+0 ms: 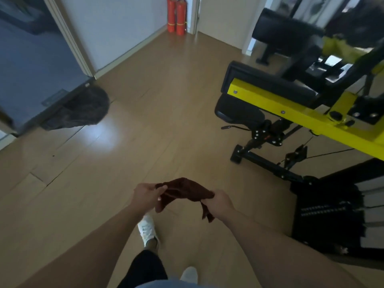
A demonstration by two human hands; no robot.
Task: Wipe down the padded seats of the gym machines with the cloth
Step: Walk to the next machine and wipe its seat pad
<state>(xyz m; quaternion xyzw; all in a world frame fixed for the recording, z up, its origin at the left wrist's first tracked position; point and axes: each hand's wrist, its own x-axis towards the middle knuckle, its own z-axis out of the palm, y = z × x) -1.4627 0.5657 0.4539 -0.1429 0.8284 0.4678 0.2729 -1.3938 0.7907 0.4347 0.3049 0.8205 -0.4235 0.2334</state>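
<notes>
A dark reddish-brown cloth (184,191) is stretched between both hands over the wooden floor, low in the middle of the view. My left hand (146,195) grips its left end and my right hand (220,202) grips its right end, with corners hanging down. To the right stands a yellow and black gym machine (295,113). Its black padded seat (239,110) sits low at the front, a black pad (268,84) lies above it, and a further black pad (284,28) is higher up at the back.
The machine's black base bar (266,163) and weight stack (330,217) are on the floor at right. Two red fire extinguishers (176,16) stand in the far corner. A dark bag (83,111) lies by the glass door at left. My white shoes (147,229) are below.
</notes>
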